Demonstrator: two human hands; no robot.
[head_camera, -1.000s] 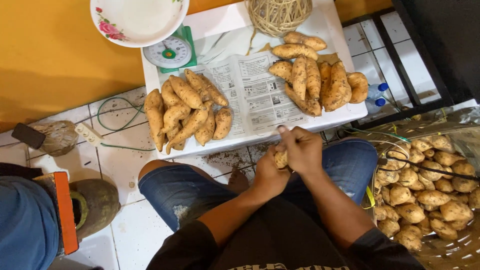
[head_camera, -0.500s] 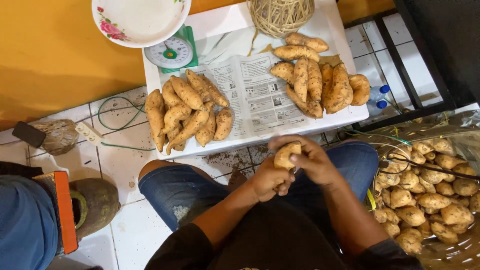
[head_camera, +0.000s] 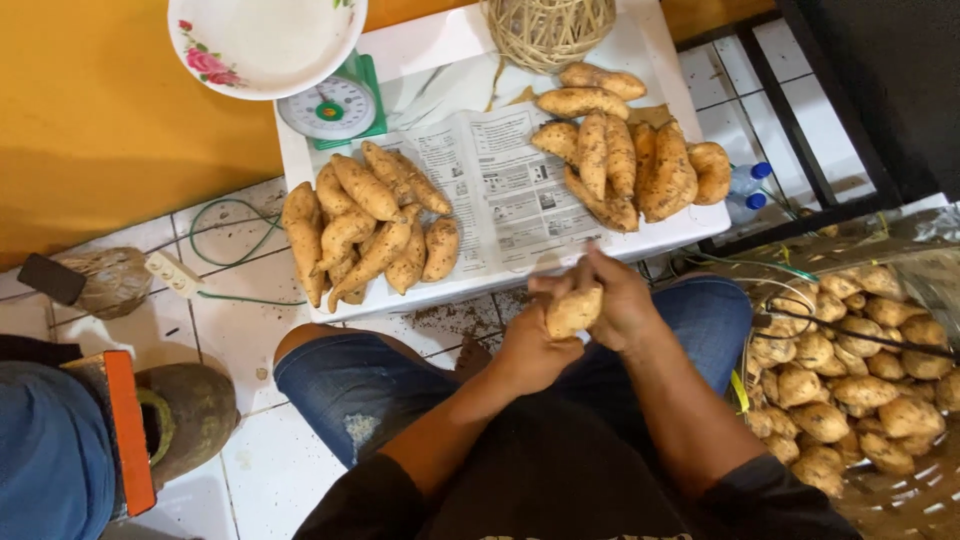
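That sweet potato (head_camera: 573, 310) sits mid-frame above the lap, cupped between the left hand (head_camera: 528, 350) and right hand (head_camera: 622, 300), both closed around it; looks firm, dusty, fairly hefty, so I'd grip the fat middle.

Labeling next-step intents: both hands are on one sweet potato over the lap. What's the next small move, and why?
Probably set the sweet potato on one of the newspaper piles. Left hand and right hand both clasp it just short of the board, between the left pile and right pile.

Tan dirt-speckled sweet potato (head_camera: 573, 310); roughly upright; above lap
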